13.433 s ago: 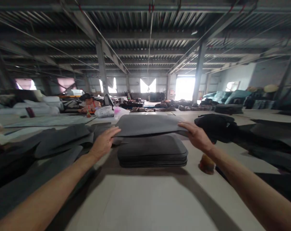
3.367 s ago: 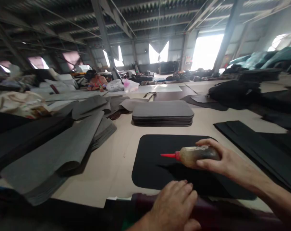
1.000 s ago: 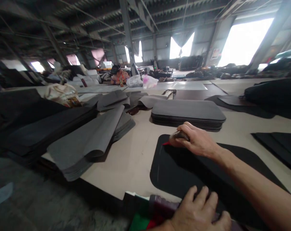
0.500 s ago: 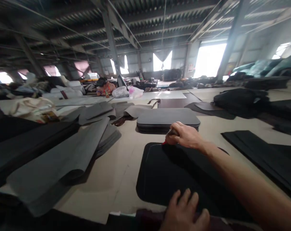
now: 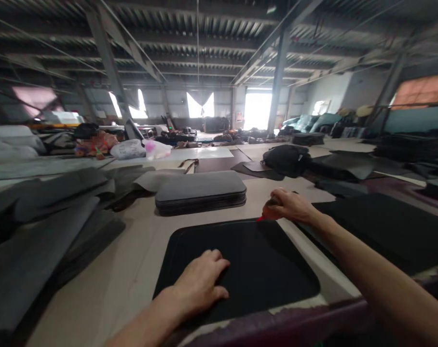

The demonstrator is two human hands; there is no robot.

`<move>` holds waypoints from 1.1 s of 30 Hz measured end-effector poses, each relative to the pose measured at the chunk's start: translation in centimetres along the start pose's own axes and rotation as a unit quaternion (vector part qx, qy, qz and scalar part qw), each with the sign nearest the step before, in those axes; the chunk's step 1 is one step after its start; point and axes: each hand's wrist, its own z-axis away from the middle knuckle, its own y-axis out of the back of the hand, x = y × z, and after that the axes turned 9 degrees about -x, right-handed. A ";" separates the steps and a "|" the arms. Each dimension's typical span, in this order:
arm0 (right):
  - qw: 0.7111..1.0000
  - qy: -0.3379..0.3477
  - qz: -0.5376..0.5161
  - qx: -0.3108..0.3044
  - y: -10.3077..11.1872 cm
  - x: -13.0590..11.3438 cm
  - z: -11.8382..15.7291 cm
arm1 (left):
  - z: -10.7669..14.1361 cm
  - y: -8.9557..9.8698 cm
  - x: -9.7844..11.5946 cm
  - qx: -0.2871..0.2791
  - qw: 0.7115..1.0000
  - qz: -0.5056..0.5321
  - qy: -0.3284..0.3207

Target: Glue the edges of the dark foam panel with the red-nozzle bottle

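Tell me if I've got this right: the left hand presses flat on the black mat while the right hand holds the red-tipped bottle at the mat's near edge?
Not quite. In the head view the right hand holds the red-tipped bottle at the far edge of the black mat, not the near one. The left hand does press flat on the mat.

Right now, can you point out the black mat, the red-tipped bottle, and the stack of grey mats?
black mat [image 5: 262, 260], head view, bare middle of its top.
red-tipped bottle [image 5: 265, 217], head view, red nozzle showing below the right hand.
stack of grey mats [image 5: 199, 188], head view, top sheet's middle.
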 end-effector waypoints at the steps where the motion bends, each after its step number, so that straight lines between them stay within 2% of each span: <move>1: 1.000 -0.012 -0.002 0.002 0.1 0.8 0.6 | -0.4 0.3 -0.4 0.000 1.000 -0.016 0.019; 5: 0.998 -0.052 -0.015 0.013 0.4 3.1 2.7 | -1.6 0.8 -1.7 -0.017 0.996 -0.051 0.068; 12: 0.996 -0.079 -0.044 0.014 1.0 4.4 5.8 | -2.5 1.2 -1.7 -0.023 0.993 -0.099 0.061; 17: 0.995 -0.073 -0.072 -0.017 1.9 4.2 9.1 | -2.8 0.9 -1.9 -0.026 0.990 -0.119 0.066; 22: 0.991 -0.081 -0.107 -0.018 2.2 3.5 14.0 | -2.9 1.0 -1.9 -0.024 0.990 -0.127 0.057; 28: 0.981 -0.101 -0.162 -0.023 1.5 2.7 19.7 | -2.8 0.9 -1.9 -0.014 0.989 -0.141 0.046; 33: 0.969 -0.104 -0.226 -0.005 0.4 1.4 22.8 | -2.6 0.7 -1.8 -0.006 0.988 -0.152 0.038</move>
